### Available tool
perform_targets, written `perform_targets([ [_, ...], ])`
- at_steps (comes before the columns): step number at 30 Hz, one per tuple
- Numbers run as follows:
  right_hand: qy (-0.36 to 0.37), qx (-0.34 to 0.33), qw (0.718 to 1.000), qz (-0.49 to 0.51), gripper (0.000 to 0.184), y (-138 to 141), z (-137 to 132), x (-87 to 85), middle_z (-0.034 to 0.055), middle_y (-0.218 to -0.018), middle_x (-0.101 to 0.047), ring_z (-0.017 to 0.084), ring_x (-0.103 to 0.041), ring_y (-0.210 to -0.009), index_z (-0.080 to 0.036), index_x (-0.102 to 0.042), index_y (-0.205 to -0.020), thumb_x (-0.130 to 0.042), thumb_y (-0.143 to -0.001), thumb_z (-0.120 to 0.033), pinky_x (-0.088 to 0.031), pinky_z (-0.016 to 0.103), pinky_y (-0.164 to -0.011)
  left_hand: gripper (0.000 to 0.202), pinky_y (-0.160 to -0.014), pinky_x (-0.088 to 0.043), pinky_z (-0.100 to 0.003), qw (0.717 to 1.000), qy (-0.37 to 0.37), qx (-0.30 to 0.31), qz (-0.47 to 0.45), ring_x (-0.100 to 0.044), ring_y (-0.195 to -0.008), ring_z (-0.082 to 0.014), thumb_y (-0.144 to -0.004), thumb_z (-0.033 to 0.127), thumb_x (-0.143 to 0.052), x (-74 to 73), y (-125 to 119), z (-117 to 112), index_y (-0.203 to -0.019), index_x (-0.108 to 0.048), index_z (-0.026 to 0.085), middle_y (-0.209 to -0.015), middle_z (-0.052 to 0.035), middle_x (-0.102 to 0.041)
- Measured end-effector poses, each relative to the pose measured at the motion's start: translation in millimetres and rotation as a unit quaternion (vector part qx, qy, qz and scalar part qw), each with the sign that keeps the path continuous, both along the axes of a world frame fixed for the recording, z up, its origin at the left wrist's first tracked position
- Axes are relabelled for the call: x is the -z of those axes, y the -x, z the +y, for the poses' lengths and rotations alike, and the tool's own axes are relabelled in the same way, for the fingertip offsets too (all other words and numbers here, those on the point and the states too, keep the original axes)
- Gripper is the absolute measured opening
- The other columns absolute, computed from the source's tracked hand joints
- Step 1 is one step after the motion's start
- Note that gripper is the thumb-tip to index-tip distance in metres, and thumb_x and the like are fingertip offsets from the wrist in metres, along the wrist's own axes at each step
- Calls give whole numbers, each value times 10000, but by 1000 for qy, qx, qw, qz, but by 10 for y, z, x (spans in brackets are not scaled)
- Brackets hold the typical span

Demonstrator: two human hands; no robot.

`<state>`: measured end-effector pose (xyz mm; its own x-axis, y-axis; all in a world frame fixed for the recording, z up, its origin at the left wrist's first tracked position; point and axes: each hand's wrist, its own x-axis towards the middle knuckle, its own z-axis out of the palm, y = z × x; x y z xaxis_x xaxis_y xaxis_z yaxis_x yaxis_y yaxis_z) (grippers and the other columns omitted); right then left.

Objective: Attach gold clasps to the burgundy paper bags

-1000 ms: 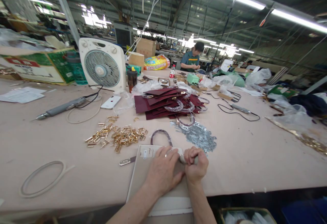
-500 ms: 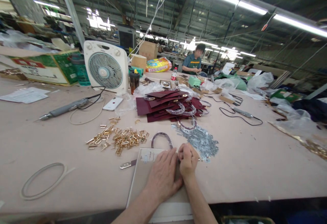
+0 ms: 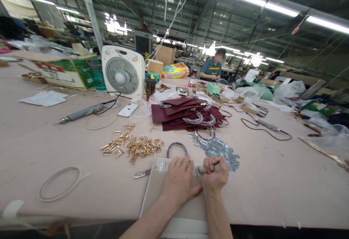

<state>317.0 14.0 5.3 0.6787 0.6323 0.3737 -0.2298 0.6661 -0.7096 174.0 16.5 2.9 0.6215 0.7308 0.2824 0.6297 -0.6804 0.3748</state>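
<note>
A beige bag panel point(image 3: 155, 191) lies at the table's front edge, with a wrapped dark handle point(image 3: 177, 145) arching beyond its top. My left hand point(image 3: 178, 179) rests flat on the panel, fingers extended and thumb out. My right hand point(image 3: 216, 171) is closed around a short grey-beige rod-like piece point(image 3: 201, 169) at the panel's upper right; its kind is unclear. Its inner end meets the panel beside a small metal plate point(image 3: 195, 171). Another metal plate point(image 3: 160, 167) sits at the upper left. A strap with a gold-toned fitting point(image 3: 140, 174) sticks out leftward.
Gold staple-like fittings point(image 3: 143, 146) and grey metal plates point(image 3: 220, 148) are heaped beyond the panel. Behind them are stacked maroon pieces point(image 3: 174, 113), a fan point(image 3: 122, 72), a phone point(image 3: 128, 110) and corded tools point(image 3: 81, 113). A person point(image 3: 212, 66) sits across the table.
My right hand has shifted right, away from my left hand, and the rod-like piece now shows in its grip. My left hand stays flat on the panel. The camera view has swung slightly left.
</note>
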Motion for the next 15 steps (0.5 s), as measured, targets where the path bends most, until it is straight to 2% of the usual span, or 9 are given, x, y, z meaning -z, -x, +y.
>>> perform_targets([
  [3, 21, -20, 1000, 8, 378, -51, 63, -35, -91, -527, -373, 68, -285, -392, -216, -506, -693, -541, -999, -435, -236, 193, -398, 809, -1240, -278, -548, 1000, -7, -6, -5, -476, -1410, -357, -832, 678, -692, 27, -14, -4, -1456, -555, 182, -1576, -153, -515],
  [7, 88, -53, 994, 22, 410, -90, 183, -43, -100, -520, -376, 61, -272, -371, -218, -510, -709, -572, -973, -526, -225, 183, -369, 816, -1218, -300, -589, 1000, -15, -6, -9, -486, -1395, -376, -825, 696, -690, 59, -29, 3, -1456, -553, 197, -1560, -161, -530],
  [12, 197, -141, 970, 22, 460, -157, 381, -79, -119, -482, -358, 51, -255, -356, -216, -518, -714, -660, -877, -622, -202, 167, -351, 800, -1215, -302, -589, 1000, -24, -11, -1, -487, -1385, -383, -838, 678, -685, 50, -37, -11, -1458, -552, 190, -1552, -159, -539],
  [15, 240, -164, 957, 4, 474, -167, 434, -104, -128, -468, -351, 48, -251, -350, -216, -520, -726, -650, -871, -648, -196, 160, -353, 801, -1217, -299, -583, 1000, -27, -15, 4, -491, -1373, -383, -840, 664, -690, 37, -46, -24, -1452, -557, 165, -1549, -166, -541],
])
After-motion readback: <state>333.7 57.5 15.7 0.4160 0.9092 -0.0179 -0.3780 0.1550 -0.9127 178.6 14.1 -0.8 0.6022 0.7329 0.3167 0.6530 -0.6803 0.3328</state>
